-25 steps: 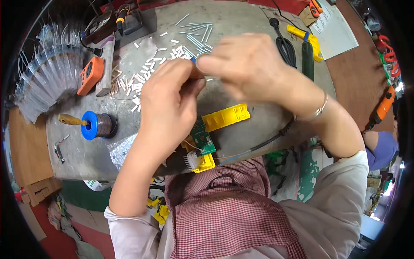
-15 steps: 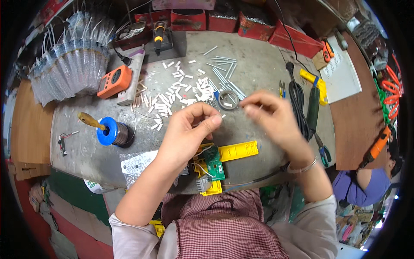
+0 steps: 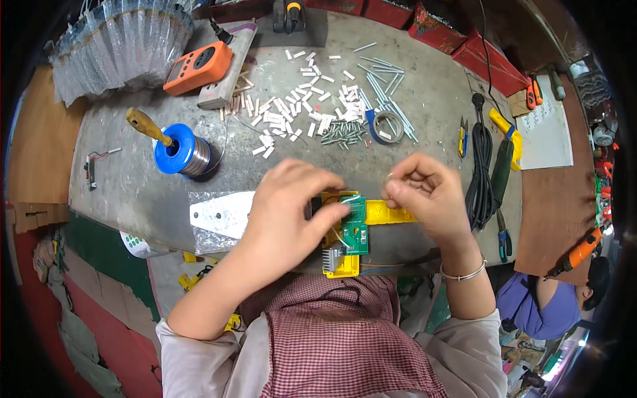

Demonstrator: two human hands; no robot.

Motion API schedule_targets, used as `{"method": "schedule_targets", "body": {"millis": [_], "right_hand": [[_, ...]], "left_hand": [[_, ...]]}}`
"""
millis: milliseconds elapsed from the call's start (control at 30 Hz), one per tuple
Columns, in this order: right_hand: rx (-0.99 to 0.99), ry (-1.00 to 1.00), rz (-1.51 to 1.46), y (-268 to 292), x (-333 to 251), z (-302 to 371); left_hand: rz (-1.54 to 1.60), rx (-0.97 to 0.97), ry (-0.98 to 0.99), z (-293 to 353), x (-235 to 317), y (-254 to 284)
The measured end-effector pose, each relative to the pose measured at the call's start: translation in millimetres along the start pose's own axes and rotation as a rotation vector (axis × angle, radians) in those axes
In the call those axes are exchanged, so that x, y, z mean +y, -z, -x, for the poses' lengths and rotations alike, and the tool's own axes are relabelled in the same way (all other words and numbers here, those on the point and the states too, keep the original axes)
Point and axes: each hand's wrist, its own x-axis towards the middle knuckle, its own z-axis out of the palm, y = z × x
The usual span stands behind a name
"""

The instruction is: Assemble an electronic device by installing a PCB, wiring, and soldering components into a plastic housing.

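My left hand [image 3: 292, 209] hovers at the left side of a green circuit board [image 3: 356, 232], thumb and fingers apart with nothing seen between them. The board lies over a yellow plastic housing [image 3: 342, 268], with a finned grey heat sink [image 3: 331, 261] at its near end and thin white wires across it. To the right, my right hand [image 3: 428, 196] has thumb and fingertips pinched; anything in them is too small to make out. Behind that hand is another yellow plastic piece [image 3: 388, 213], partly covered. Contact between my left fingers and the housing cannot be made out.
White tubes [image 3: 285, 116], screws [image 3: 343, 132], metal rods [image 3: 391, 99] and a tape roll [image 3: 388, 127] lie beyond my hands. A blue solder spool [image 3: 182, 151] stands left, near bubble wrap [image 3: 212, 222]. On the right are a coiled black cable [image 3: 483, 179] and pliers [image 3: 504, 239].
My left hand has opened from a pinch and come down to the circuit board. The right hand has drawn nearer to me, its fingers now pinched. The whole view has shifted.
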Motion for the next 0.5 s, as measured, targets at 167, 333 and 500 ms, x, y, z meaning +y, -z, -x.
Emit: {"method": "schedule_targets", "body": {"millis": [167,333,500], "right_hand": [[-0.037,-0.191,0.223,-3,12,6],[-0.041,-0.239,0.08,-13,19,10],[-0.061,-0.237,0.066,-14,17,10]], "left_hand": [[-0.063,0.086,-0.036,6,1,-25],[0.028,0.088,0.009,7,-2,-26],[0.038,0.088,0.011,6,0,-25]]}}
